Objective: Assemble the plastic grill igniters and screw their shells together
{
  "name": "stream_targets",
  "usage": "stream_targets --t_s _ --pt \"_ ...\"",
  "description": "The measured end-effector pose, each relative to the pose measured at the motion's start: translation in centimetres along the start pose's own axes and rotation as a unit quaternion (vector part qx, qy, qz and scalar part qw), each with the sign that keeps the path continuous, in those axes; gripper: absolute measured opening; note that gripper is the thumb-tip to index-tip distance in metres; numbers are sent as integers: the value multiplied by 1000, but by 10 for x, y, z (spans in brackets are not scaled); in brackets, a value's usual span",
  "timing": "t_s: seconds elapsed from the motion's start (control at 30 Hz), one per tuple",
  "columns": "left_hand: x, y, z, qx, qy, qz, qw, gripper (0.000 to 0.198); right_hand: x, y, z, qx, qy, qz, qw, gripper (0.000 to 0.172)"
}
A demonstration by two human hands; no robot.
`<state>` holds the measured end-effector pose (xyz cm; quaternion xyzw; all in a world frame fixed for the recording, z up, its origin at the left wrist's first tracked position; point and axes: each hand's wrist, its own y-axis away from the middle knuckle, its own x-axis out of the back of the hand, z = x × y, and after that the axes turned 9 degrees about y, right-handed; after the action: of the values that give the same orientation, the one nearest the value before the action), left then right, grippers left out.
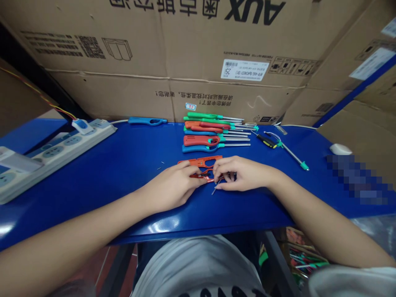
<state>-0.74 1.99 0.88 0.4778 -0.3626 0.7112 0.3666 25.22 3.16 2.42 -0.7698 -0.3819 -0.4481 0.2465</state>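
On the blue table, my left hand (177, 185) is closed, its fingertips and thumb gripping the near half of an orange utility-lighter casing (210, 180). Another orange casing half (201, 161) lies just beyond, by the left fingers. My right hand (239, 173) is bent over the right end of the near casing, fingers curled and closed. A thin grey pin (214, 190) sticks out at its thumb and fingertips. The curled fingers hide part of the casing's inside.
Several coloured utility lighters (213, 140) lie in a row behind the hands. To the right are a screwdriver (266, 140) and a loose metal lighter tube (292, 154). A power strip (58, 154) runs along the left, and a blue lighter casing (147, 121) lies near the cardboard (139, 90).
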Motion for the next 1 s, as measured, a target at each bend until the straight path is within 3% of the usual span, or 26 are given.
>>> stream_targets --t_s 0.5,1.0 --pt "1 -1 2 23 -3 -17 1000 37 0 0 0 1 13 7 1000 19" --pt "3 -1 0 0 0 9 1000 36 1 -2 0 25 6 13 1000 21"
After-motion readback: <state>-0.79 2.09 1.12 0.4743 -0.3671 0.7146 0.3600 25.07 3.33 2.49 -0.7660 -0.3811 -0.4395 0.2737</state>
